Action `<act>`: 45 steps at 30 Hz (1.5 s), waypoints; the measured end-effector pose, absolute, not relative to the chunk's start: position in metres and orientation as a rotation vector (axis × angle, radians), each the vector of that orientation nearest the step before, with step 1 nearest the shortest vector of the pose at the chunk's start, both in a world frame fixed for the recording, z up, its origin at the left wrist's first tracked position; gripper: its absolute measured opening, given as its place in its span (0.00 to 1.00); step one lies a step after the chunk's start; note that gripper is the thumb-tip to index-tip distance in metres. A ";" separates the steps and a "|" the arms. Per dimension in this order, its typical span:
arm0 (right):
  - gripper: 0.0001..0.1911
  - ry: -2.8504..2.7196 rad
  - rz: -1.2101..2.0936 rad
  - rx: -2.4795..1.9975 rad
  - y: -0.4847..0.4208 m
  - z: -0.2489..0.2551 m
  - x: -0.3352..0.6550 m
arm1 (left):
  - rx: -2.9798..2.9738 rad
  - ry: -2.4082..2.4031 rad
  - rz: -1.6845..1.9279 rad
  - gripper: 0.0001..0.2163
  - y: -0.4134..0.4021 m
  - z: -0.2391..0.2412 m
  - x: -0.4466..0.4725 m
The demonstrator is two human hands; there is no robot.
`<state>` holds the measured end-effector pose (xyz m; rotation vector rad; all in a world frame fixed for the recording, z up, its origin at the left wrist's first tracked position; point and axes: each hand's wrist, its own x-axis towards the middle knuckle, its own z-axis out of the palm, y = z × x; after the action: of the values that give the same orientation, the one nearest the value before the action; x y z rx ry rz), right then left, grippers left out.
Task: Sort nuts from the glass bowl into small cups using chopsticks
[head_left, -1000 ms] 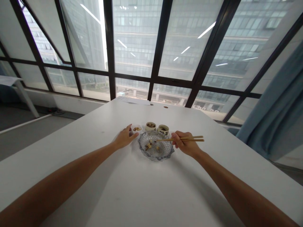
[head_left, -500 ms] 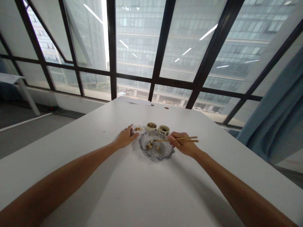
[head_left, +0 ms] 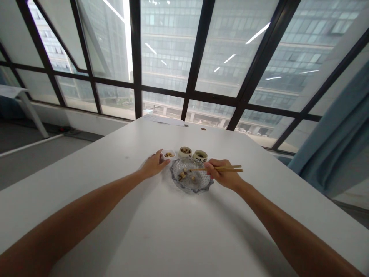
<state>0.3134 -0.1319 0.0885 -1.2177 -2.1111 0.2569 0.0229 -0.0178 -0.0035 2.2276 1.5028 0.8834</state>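
My right hand [head_left: 221, 172] grips a pair of wooden chopsticks [head_left: 230, 168], their tips reaching left over the inside of a clear scalloped glass bowl [head_left: 201, 188]. Small pale and brown food pieces [head_left: 183, 175] lie in that bowl, mostly on its left side. Thumb and fingers of my left hand [head_left: 152, 164] curve round the near left side of a small white dish [head_left: 173, 157], which holds yellowish nut-like pieces [head_left: 168, 154]. Behind the bowl stand two cream cups: the left cup [head_left: 184, 155] contains brown dried bits, the right cup [head_left: 200, 159] something dark, and black characters mark its side.
All of this stands on a large white table [head_left: 161, 227]. Papers [head_left: 164, 120] lie at its far edge near a round brown spot [head_left: 203, 129]. Beyond are dark-framed windows, with a blue curtain [head_left: 331, 154] on the right and another table [head_left: 13, 91] far left.
The view has shifted slightly, so the tableware sits a little higher in the picture. The chopstick tips remain over the glass bowl, and both hands keep nearly the same pose.
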 end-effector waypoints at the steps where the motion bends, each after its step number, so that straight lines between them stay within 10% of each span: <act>1: 0.23 -2.102 0.237 -1.216 -0.133 0.088 0.314 | 2.227 1.500 0.888 0.35 -0.018 -0.003 0.023; 45: 0.28 -1.013 0.654 -0.988 -0.130 0.025 0.330 | 2.246 1.484 0.875 0.36 -0.018 -0.004 0.021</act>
<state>0.3302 -0.1297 0.0245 -0.9877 -1.0130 0.6544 0.0209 -0.0177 -0.0044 2.2462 1.4842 0.8749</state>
